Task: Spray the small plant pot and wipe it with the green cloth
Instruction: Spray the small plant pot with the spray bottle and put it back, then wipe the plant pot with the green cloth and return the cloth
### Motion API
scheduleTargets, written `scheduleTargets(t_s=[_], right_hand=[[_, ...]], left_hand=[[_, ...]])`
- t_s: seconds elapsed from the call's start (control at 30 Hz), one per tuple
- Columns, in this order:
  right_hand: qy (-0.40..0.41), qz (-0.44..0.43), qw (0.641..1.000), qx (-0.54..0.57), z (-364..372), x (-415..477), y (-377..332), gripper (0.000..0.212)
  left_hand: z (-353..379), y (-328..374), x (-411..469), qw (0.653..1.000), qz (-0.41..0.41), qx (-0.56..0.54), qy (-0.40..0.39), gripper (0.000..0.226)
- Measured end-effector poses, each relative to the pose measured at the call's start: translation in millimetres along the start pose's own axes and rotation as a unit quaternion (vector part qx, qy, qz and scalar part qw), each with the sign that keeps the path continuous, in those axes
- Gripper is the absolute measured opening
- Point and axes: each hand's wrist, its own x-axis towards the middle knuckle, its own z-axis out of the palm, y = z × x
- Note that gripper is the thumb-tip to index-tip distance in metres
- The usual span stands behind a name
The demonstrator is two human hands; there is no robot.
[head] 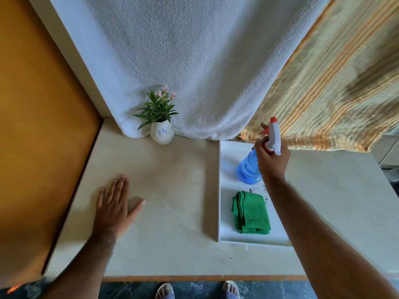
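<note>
A small white plant pot (162,134) with blue marks and a green, pink-flowered plant stands at the back of the table, against a white towel. My right hand (272,161) grips the neck of a blue spray bottle (249,167) with a white and red trigger head, above the white tray. The bottle is far right of the pot, well apart from it. A folded green cloth (251,212) lies in the tray, nearer to me. My left hand (113,207) rests flat on the table, fingers spread, holding nothing.
The white tray (224,190) sits on the right half of the beige table (168,201). A white towel (194,61) and a striped cloth (334,83) hang behind. An orange wall (38,126) borders the left. My feet show below the table's front edge.
</note>
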Motion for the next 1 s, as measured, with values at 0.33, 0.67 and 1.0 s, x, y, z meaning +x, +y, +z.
scheduleTargets(t_s=[0.33, 0.67, 1.0], right_hand=[[-0.078, 0.067, 0.994, -0.027, -9.3, -18.4, 21.1, 0.063], [-0.197, 0.203, 0.917, -0.281, -92.6, -108.1, 63.5, 0.136], [-0.179, 0.282, 0.876, -0.348, -79.3, -105.1, 58.2, 0.048]], left_hand=[[6.3, -3.0, -2.1, 1.0, -0.009, 0.006, 0.019, 0.1], [5.5, 0.4, -4.4, 0.999, 0.003, -0.008, 0.045, 0.094], [7.5, -0.5, -4.5, 0.999, -0.007, 0.003, 0.04, 0.093]])
